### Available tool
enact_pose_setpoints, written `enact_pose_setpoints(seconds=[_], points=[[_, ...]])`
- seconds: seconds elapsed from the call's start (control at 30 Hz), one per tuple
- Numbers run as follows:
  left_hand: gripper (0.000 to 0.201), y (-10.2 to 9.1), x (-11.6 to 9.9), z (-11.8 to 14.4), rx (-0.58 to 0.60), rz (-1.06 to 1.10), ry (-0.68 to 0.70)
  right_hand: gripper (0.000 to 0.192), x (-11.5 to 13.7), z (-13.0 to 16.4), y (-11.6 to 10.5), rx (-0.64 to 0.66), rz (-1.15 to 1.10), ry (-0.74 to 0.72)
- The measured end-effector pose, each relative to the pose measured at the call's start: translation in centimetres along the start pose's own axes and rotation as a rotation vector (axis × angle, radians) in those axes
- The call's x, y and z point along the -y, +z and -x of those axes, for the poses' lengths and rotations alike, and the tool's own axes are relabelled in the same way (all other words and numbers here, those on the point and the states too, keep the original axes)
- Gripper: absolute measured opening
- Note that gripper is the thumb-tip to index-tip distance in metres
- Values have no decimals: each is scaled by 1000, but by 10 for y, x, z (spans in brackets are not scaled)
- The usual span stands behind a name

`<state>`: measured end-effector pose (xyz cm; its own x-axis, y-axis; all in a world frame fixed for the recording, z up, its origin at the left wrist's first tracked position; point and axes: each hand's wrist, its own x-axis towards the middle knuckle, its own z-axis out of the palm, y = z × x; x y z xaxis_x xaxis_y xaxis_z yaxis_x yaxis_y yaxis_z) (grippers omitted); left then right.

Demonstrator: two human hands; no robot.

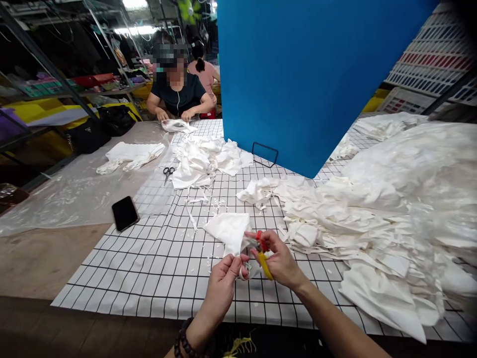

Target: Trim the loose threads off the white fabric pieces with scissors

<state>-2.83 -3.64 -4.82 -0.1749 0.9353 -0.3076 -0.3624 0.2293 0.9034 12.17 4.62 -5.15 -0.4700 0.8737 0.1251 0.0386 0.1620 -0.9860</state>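
Note:
My left hand (pixel 222 281) pinches the lower edge of a white fabric piece (pixel 229 229) held just above the checked table cover (pixel 156 258). My right hand (pixel 278 258) grips small scissors with red and yellow handles (pixel 263 253), their tip at the fabric's edge beside my left fingers. A beaded bracelet (pixel 183 343) sits on my left wrist. White offcut strips (pixel 194 206) lie on the cover beyond the fabric.
A big heap of white fabric pieces (pixel 376 219) fills the right side. A smaller pile (pixel 206 159), black-handled scissors (pixel 168 172) and a black phone (pixel 124 213) lie to the left. A blue board (pixel 313 74) stands behind. Another person (pixel 179 89) works at the far end.

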Motion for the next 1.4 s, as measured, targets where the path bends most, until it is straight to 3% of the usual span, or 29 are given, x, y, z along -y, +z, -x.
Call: enact_pose_setpoints(seconds=[0.1,0.2,0.27,0.37,0.47,0.53,0.67,0.77,1.0,1.4], points=[[29,-7,-4,2,7,-159,100,29,-9,-14,16,101,-44,-24],[26,-11,-5,3,-113,-251,209,30,-11,-17,26,17,-111,16],[25,-11,-4,3,-170,-221,227,29,-10,-15,29,-32,-153,41],[24,-9,-2,1,-97,-106,190,31,-5,-12,30,-8,-155,86],[23,-7,0,-4,17,-3,174,31,1,-8,22,44,-119,147],[22,-7,-1,-7,30,-20,212,29,9,-5,8,29,-33,163],[22,-6,-7,-10,7,-211,299,32,28,6,-27,68,461,196],[22,-4,-11,-10,2,-281,317,36,38,16,-37,151,698,179],[19,1,-10,-11,81,-286,322,42,41,19,-26,183,735,136],[25,2,-14,-9,137,-276,266,40,42,19,-25,178,719,153]])
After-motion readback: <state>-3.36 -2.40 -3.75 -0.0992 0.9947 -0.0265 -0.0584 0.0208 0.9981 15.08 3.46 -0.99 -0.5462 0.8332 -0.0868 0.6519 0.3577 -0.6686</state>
